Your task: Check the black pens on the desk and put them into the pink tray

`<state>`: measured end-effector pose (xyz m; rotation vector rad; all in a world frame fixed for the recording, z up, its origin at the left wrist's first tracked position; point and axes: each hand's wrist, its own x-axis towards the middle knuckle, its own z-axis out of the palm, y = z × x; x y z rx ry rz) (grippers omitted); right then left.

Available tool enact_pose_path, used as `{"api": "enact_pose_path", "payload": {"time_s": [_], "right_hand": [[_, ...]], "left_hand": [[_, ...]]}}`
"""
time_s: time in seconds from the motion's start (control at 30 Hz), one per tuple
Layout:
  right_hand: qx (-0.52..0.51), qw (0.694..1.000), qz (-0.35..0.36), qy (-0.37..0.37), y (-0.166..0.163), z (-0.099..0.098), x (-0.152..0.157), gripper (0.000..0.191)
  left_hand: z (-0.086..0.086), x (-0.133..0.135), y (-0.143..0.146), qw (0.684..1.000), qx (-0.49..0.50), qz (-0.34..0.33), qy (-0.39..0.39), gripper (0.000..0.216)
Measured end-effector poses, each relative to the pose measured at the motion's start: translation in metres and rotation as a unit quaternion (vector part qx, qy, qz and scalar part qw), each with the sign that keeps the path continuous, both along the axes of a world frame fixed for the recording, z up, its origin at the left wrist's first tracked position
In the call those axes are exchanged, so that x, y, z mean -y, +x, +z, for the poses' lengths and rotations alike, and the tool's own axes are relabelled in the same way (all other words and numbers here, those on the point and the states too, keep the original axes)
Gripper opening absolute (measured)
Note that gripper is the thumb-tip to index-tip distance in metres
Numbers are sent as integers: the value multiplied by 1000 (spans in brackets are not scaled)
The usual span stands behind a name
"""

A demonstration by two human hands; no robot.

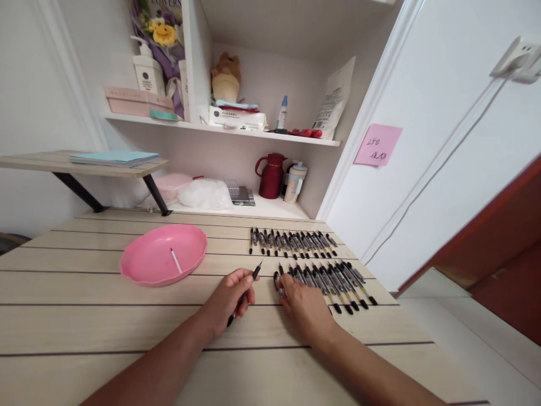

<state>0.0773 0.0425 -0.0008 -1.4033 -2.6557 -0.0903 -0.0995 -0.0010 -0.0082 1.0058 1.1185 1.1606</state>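
My left hand (234, 301) is closed around a black pen (256, 272), its bare tip pointing up and away from me. My right hand (302, 304) is at the left end of the nearer row of pens (333, 279), fingers pinched on a dark pen cap (277, 281) beside an uncapped pen; the fingers partly hide both. Behind it, a second row of pens (291, 242) lies side by side, with caps among them. A pink scalloped dish (146, 262) on the left holds one thin white stick with a dark tip (176, 261).
The slatted wooden table (105, 327) ends at a white shelf unit. A small raised shelf (38, 160) with black brackets and blue papers (114, 158) stands at the left. On the back shelf are a red jug (271, 177), a cup (295, 183) and a white plastic bag (205, 194).
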Motion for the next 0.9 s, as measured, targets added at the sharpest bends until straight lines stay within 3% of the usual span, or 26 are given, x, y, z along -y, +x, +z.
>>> {"api": "enact_pose_path", "payload": {"time_s": [0.23,0.47,0.67,0.9], "right_hand": [[-22,1000,-15,5,7,-5,2,10],[-97,995,-5,-20,27,-1,13,5],[-133,988,15,-83,39,5,33,8],[-174,978,50,-102,42,-14,50,10]], "left_hand": [[6,3,4,1000,-2,15,8,19],[14,4,11,995,-32,87,-32,14],[12,-13,18,970,-204,127,-38,14],[3,-52,38,943,-300,104,-97,18]]}}
